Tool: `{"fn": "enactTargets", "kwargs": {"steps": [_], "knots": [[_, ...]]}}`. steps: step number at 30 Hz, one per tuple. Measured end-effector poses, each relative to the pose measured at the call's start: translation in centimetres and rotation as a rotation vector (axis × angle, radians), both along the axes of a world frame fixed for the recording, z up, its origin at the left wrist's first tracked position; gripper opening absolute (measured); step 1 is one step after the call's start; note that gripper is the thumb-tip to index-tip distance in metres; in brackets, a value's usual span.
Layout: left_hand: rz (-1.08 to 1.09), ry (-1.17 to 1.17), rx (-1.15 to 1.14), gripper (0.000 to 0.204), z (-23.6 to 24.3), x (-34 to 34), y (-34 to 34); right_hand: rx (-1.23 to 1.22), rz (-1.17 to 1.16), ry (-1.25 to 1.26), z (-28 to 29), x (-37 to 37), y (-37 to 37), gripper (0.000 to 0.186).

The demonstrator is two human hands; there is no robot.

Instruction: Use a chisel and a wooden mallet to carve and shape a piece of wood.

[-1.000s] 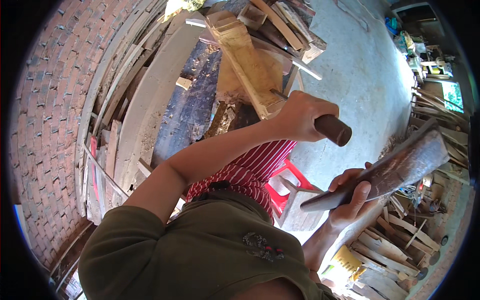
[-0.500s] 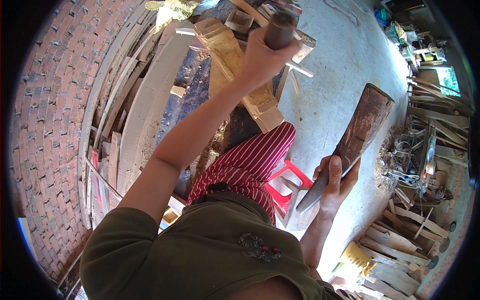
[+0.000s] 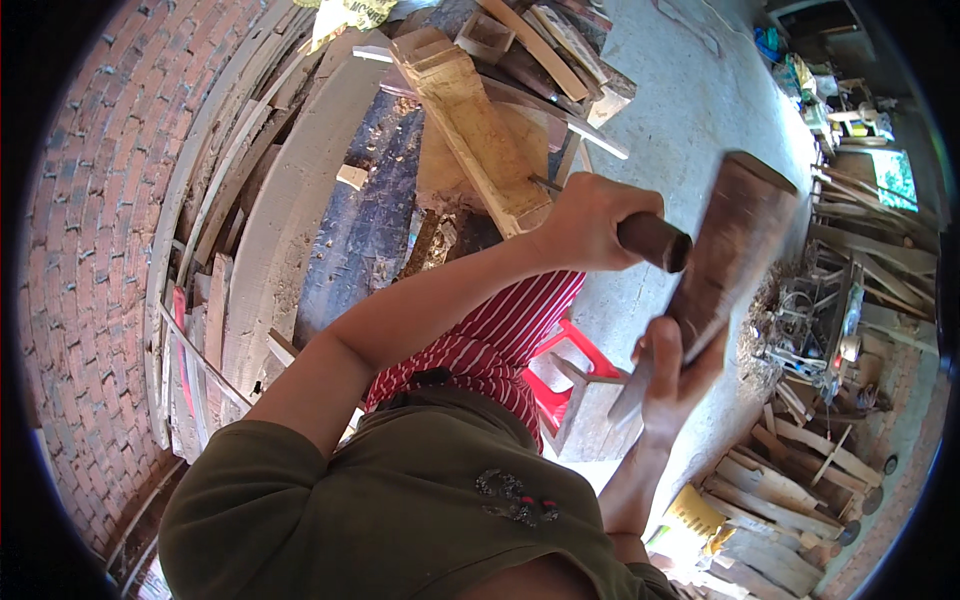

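My left hand [image 3: 590, 220] is closed around the dark round wooden handle of a tool [image 3: 655, 242]; the handle's butt end points right, and the tool's head is mostly hidden behind my fist. The handle sits just left of a long dark brown wooden board [image 3: 735, 240]. My right hand [image 3: 670, 370] grips that board near its narrow lower end and holds it tilted up toward the upper right. Both hands are in the air above a red plastic stool [image 3: 555, 375].
A pale wooden beam [image 3: 470, 120] lies on a dark slab with stacked planks [image 3: 290, 220] to the left, against a brick wall [image 3: 90, 250]. A wood block [image 3: 590, 415] rests by the stool. There is grey concrete floor [image 3: 690, 90], scrap wood [image 3: 780, 490] and machinery [image 3: 815, 320] at right.
My left hand, raised high with the tool half a second ago, has swung down beside the board. The board has turned from nearly level to steeply upright in my right hand.
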State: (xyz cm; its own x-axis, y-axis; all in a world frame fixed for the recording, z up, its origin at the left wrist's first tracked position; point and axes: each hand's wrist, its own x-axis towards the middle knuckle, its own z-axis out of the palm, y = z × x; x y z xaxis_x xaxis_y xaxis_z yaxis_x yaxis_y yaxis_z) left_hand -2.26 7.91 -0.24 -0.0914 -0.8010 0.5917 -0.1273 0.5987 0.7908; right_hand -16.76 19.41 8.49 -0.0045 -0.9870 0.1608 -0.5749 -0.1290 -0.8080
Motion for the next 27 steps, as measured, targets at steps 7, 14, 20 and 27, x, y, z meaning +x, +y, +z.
{"fn": "enactTargets", "kwargs": {"steps": [7,14,20,27], "knots": [[-0.023,-0.034,-0.071,0.026,-0.9,-0.3,0.4,-0.047,-0.023,-0.101,-0.3,0.3,-0.1,0.054],[0.106,0.183,0.048,0.021,1.9,1.0,-2.6,0.042,-0.097,-0.397,-0.3,0.0,0.8,0.045],[0.074,0.101,0.004,0.022,1.5,0.6,-1.5,0.026,-0.117,-0.359,-0.6,-0.2,1.2,0.043],[0.047,0.027,-0.07,0.024,1.4,-0.6,-0.1,-0.215,-0.086,-0.354,1.8,-0.8,0.6,0.06]]}}
